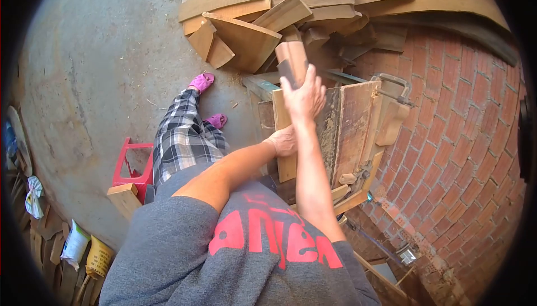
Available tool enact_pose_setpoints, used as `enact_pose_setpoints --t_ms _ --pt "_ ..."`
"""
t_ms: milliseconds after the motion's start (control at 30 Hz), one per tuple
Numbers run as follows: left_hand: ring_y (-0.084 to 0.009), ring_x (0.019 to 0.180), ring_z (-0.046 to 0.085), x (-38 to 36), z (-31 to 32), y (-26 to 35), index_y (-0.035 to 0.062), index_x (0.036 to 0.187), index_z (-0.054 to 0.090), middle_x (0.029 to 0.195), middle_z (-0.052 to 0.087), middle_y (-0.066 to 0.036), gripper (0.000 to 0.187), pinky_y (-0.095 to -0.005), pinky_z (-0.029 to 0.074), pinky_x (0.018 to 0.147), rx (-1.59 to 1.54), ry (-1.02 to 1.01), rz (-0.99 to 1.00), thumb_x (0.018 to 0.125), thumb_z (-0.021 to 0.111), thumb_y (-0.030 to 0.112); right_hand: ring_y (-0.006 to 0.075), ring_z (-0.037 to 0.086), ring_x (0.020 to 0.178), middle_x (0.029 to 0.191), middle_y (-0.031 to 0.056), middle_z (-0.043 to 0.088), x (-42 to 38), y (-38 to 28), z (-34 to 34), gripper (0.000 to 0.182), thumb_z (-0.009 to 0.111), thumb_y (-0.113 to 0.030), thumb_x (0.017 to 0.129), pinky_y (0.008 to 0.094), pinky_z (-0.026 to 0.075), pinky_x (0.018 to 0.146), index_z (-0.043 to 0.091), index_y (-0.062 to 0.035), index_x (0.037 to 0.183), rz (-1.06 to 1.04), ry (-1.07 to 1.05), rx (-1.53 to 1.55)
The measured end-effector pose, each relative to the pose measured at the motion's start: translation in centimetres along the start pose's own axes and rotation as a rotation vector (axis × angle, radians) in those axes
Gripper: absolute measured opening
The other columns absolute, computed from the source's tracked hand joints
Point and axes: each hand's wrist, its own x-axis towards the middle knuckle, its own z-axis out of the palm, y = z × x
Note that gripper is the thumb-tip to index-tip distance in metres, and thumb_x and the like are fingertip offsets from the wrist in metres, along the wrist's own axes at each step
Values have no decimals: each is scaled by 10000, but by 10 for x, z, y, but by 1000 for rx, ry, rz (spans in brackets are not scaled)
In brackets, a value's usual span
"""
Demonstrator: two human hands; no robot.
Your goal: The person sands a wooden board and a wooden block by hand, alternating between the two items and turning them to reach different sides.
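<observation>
My right hand (pixel 305 98) is closed round the lower end of a wooden block (pixel 296 57), thumb on its left side. The block is reddish-brown, has a dark patch on its left, and is slightly blurred. My left hand (pixel 283 141) lies across a narrow pale board (pixel 287 167), below the right hand. The right forearm crosses in front of its fingers, so I cannot see how they are placed. Under both hands is a worn wooden workbench (pixel 353 133), its top marked with sawdust and stains.
Cut wood pieces (pixel 240 38) are heaped beyond the bench. A metal clamp (pixel 394 89) sits at its right edge, near a brick wall (pixel 447 121). A red plastic stool (pixel 134 163) stands to the left. Bags (pixel 75 244) and boards lie at the lower left.
</observation>
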Motion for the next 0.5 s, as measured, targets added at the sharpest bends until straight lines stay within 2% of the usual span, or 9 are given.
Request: enact_pose_setpoints --t_ms 67,133,167,200,267,333,367,467,500 --pt "-255 1500 223 7 -27 -4 127 1503 394 1603 316 -87 542 -429 88 1252 -64 -268 6 1012 314 343 392 584 1035 1174 182 609 -4 -1 0 865 800 -468 736 503 470 887 437 -114 1437 -10 33 -3" --pt "-264 1334 421 7 34 11 143 1325 504 1339 507 -108 382 -427 285 1180 -797 142 -126 992 387 289 391 585 1008 1127 172 617 -19 -1 1 869 809 -463 726 498 474 875 440 -113 1431 -65 130 -47" --pt "-264 1383 383 13 34 14 146 1397 464 1390 492 -114 436 -413 259 1201 -627 -54 -167 996 390 301 390 586 1013 1130 175 618 -38 -6 -7 871 810 -466 723 496 475 876 444 -112 1429 -43 60 -24" --pt "-264 1383 383 14 35 18 146 1397 464 1390 492 -114 436 -413 259 1201 -642 -53 -167 996 390 301 388 586 1017 1133 177 618 -55 -10 -15 872 812 -469 720 494 476 877 448 -111 1427 -14 -19 -5" --pt "-267 1386 379 11 41 15 139 1393 465 1400 487 -116 440 -414 254 1203 -493 176 -113 993 391 306 390 585 1035 1147 184 617 -53 -9 -12 877 812 -475 717 495 476 886 452 -108 1428 20 -95 -2" --pt "-270 1388 375 2 45 15 131 1389 466 1410 482 -119 444 -415 249 1204 -339 387 -45 991 391 312 397 587 1037 1146 185 624 -25 -3 -1 864 810 -471 720 498 476 882 463 -96 1416 -14 101 55" --pt "-280 1494 233 8 7 3 70 1483 413 1583 346 -111 558 -473 83 1249 -334 -134 19 976 351 294 401 592 1029 1136 192 630 -6 -4 -3 840 804 -471 728 494 478 878 471 -85 1396 28 68 36" --pt "-284 1486 255 4 -12 -4 66 1445 465 1548 409 -107 525 -470 101 1243 -239 -122 21 979 356 284 390 575 1062 1147 181 612 7 -3 -3 811 771 -467 758 508 460 886 451 -95 1404 28 55 18" --pt "-276 1485 257 3 18 9 88 1448 463 1546 411 -98 515 -454 109 1242 -603 -33 -66 993 351 301 394 584 1042 1145 184 617 -7 -5 -6 826 785 -472 746 505 468 880 459 -101 1408 22 75 14"
